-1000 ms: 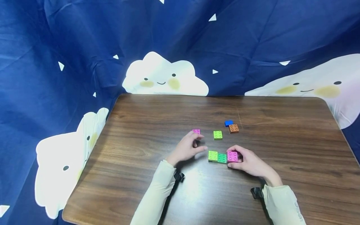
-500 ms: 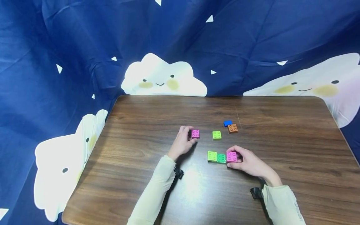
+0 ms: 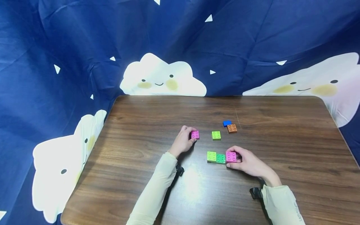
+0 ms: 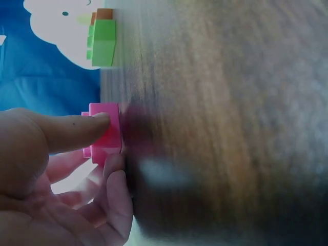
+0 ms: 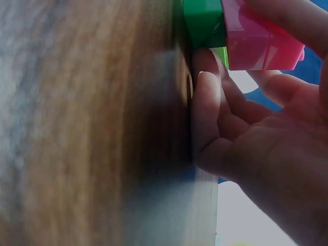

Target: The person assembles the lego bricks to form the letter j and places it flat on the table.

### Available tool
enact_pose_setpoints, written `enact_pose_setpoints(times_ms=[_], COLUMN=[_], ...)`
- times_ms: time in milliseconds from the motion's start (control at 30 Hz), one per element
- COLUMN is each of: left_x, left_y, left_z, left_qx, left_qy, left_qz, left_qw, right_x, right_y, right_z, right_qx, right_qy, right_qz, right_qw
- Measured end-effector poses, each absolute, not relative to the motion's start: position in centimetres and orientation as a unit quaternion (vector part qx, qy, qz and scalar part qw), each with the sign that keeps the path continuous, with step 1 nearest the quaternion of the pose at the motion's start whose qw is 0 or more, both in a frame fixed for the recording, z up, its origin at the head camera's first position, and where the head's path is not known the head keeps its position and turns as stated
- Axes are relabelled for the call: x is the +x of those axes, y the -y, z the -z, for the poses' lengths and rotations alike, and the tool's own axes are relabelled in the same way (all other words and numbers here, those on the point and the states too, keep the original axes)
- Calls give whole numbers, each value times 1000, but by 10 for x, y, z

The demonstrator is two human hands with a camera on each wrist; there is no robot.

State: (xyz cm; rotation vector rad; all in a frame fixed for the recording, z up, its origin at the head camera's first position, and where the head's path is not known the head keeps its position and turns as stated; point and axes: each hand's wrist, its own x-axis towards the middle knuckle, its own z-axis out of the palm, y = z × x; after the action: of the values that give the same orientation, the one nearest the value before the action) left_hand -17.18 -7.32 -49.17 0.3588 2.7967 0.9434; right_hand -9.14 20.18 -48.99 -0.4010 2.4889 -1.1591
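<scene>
On your wooden table [image 3: 135, 125] at least seven bricks showed — two pink, two lime, one green, one orange, one blue — with your left hand [image 3: 181, 142] pinching the left pink brick [image 3: 195, 135], square-topped and studs up, and your right hand [image 3: 248, 161] holding the right pink brick [image 3: 231, 157] between thumb and fingers. This second one formed the right end of a row, its long axis running left to right, past the lower green brick [image 3: 221, 158] to the end lime brick [image 3: 212, 156]. Farther back, the loose lime brick [image 3: 216, 135] lay between the left pink brick and the orange brick [image 3: 232, 128], which partly hid the blue brick [image 3: 227, 123], before a cloud-printed cloth [image 3: 225, 37].
</scene>
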Motion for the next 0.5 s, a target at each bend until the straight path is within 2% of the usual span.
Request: enact_pose_setpoints(times_ms=[500], left_x=[-170], left_y=[71], left_z=[488], left_qx=[116], left_qy=[-948], left_qz=[-286], left_qw=[84], right_x=[-90], right_y=[-203], right_z=[490], right_qx=[-144], right_qy=[-880], right_qz=[417], right_qw=[175])
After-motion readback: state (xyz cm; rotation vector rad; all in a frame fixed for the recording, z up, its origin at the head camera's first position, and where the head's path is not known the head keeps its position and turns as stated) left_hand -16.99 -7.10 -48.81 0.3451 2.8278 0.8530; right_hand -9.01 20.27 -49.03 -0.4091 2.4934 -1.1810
